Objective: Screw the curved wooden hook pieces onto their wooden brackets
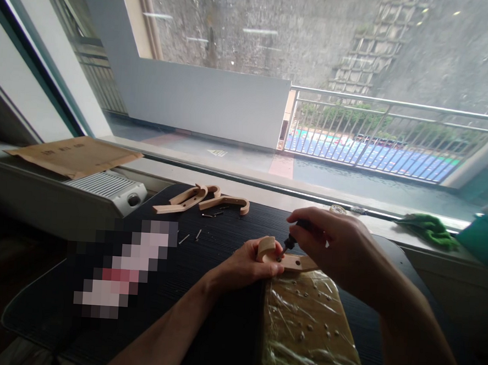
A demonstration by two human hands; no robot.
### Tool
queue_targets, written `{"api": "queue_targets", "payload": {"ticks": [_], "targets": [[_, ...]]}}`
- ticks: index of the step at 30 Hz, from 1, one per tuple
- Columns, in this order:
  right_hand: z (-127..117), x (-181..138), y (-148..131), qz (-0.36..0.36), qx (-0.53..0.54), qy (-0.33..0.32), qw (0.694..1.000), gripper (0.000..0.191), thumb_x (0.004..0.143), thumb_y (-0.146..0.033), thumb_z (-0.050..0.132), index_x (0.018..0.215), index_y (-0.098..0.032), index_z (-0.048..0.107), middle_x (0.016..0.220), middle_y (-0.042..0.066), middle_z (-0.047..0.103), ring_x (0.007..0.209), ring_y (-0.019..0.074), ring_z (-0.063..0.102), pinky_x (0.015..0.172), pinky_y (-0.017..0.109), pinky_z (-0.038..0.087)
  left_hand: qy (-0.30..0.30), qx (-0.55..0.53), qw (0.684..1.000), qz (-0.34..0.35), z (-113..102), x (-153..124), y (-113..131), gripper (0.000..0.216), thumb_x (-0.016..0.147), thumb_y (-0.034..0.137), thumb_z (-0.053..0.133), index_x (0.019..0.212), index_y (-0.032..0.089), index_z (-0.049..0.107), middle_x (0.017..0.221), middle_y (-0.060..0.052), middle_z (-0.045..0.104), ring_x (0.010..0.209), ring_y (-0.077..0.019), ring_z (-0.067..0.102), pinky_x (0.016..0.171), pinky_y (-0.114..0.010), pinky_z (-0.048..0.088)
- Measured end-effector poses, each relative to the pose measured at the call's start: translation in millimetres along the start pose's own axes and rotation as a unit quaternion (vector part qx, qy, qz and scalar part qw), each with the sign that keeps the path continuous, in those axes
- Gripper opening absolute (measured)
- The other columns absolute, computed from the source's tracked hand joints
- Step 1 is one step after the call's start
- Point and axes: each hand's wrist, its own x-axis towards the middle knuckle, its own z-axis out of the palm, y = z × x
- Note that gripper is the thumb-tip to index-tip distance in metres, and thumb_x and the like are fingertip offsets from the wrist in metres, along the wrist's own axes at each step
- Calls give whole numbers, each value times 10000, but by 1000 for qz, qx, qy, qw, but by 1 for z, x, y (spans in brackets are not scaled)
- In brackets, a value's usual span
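My left hand is closed around the curled end of a pale wooden hook, which rests at the far end of a tape-wrapped board. A dark-handled screwdriver is gripped in my right hand, its shaft slanting down to a hole near the hook's curl. A second, dark hole shows farther along the hook. My right hand hides the hook's other end and most of the screwdriver's handle. Several small holes or dents mark the board's wrapped face.
More wooden hooks lie at the back of the black table, beside loose screws. A brown envelope sits on a white slatted unit at left. On the windowsill at right is a green cloth by a teal container.
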Motion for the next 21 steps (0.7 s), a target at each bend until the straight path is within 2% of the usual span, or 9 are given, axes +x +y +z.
{"api": "queue_targets", "payload": {"ticks": [3,8,13,18,21], "targets": [[0,0,0,-2,13,-7,1000,178,851,-330,519,895,-214,646,656,-23,627,524,82,504,495,213,344,0,1,1000,0,0,0,-1,228,688,225,682,866,147,562,763,28,505,665,-81,433,657,-215,342],[1,2,5,45,16,-8,999,218,857,-387,498,795,-211,611,527,-51,538,444,76,412,437,213,295,-8,4,1000,10,-2,1,-4,229,686,229,687,862,148,565,771,28,509,634,-68,408,621,-204,326],[3,3,4,54,19,-4,998,234,852,-404,491,833,-215,629,544,-40,559,465,88,435,447,220,303,-4,-14,1000,3,-1,1,-2,255,664,244,702,862,156,566,798,22,532,675,-86,456,660,-218,355],[2,1,3,33,64,-39,997,193,829,-301,519,933,-212,655,636,-19,620,521,92,491,481,207,356,10,-15,1000,-17,0,0,1,249,655,239,710,848,151,581,740,32,522,663,-87,461,664,-222,362],[2,2,5,30,84,-51,995,220,845,-346,506,909,-194,652,625,-11,607,515,92,473,468,205,351,2,-19,1000,-7,0,0,1,239,666,228,703,856,144,585,737,34,511,661,-82,451,660,-216,355]]}}
